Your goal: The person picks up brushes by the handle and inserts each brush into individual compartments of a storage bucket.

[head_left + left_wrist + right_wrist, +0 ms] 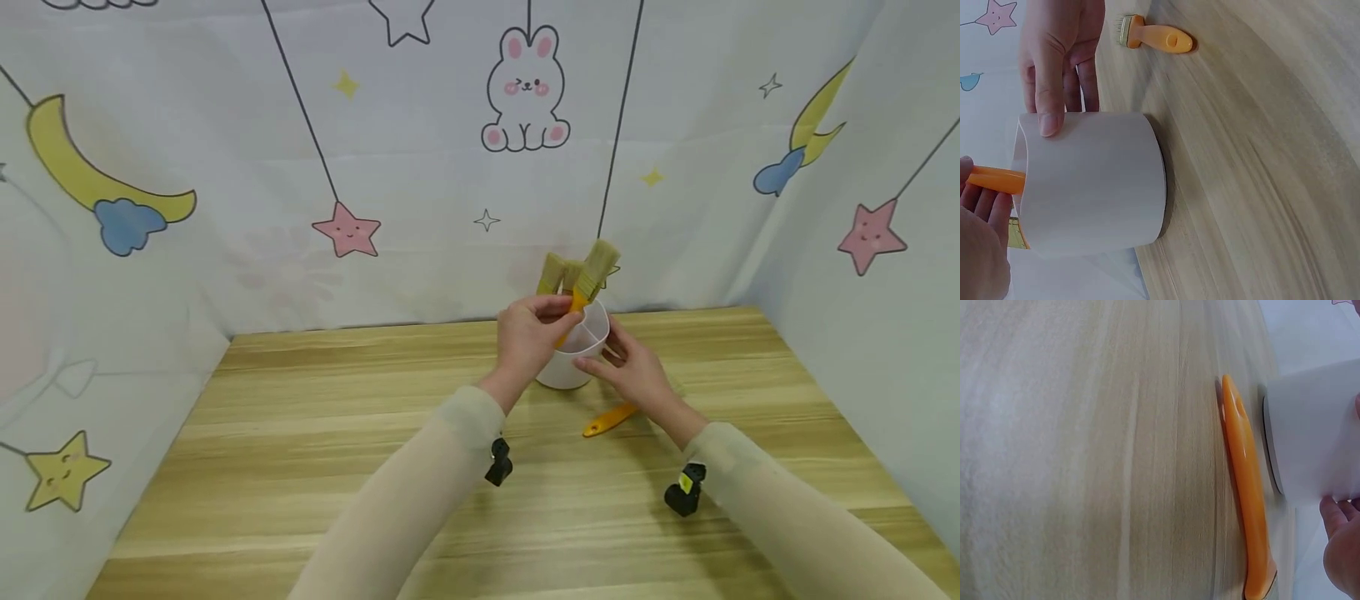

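A white cup with a divider inside stands on the table, bristle ends of brushes poking out at its back left. My left hand pinches a paintbrush by its orange handle, bristles up. In the left wrist view this handle reaches down inside the cup's rim. My right hand grips the cup's right side, thumb in front and fingers around the far side. Another orange-handled paintbrush lies on the table beside the cup, partly under my right wrist in the head view.
The wooden table reaches back to a white cloth printed with stars, moons and a rabbit. More of this cloth hangs at both sides. A small black device sits at my right wrist, another black device at my left.
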A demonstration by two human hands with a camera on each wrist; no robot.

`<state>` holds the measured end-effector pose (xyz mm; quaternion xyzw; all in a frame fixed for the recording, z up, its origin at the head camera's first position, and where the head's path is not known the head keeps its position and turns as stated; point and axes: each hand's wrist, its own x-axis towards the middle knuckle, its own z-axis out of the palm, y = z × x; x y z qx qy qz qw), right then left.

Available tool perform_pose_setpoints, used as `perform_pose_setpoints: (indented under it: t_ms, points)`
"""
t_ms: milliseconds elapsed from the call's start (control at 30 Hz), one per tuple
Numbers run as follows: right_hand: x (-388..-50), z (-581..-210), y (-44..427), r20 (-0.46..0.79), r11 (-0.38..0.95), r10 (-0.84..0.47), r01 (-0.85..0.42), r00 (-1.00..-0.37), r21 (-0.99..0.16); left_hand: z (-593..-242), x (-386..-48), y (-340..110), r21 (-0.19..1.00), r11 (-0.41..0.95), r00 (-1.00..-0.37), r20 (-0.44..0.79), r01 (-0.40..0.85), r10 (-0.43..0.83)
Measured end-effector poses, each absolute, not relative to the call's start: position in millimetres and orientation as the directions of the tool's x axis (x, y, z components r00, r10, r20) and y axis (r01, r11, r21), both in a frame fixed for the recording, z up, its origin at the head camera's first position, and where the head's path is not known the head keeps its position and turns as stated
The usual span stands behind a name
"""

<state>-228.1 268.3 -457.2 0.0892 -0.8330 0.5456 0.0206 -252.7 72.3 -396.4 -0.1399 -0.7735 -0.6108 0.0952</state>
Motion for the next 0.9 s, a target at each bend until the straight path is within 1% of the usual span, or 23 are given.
perform_pose_setpoints:
  t_ms: [333, 667, 767, 900]
  points:
    - [-227, -457, 268, 0.151, 0.389, -0.126, -0.189, -0.98, -0.901, -401, -247, 74, 0.884, 0.298, -0.932, 0.352, 0.36, 0.082]
    - [-224, -459, 268, 0.159, 0.414, -0.112, -0.192, -0.981, -0.89, -398, -241, 73, 0.835, 0.405, -0.926, 0.366, 0.373, 0.099]
    - [-224, -459, 269, 0.159, 0.419, -0.119, -0.194, -0.98, -0.887, -397, -239, 72, 0.804, 0.455, -0.921, 0.37, 0.382, 0.121]
    - [-223, -460, 269, 0.156, 0.419, -0.126, -0.195, -0.98, -0.887, -396, -238, 71, 0.721, 0.555, -0.906, 0.384, 0.415, 0.179]
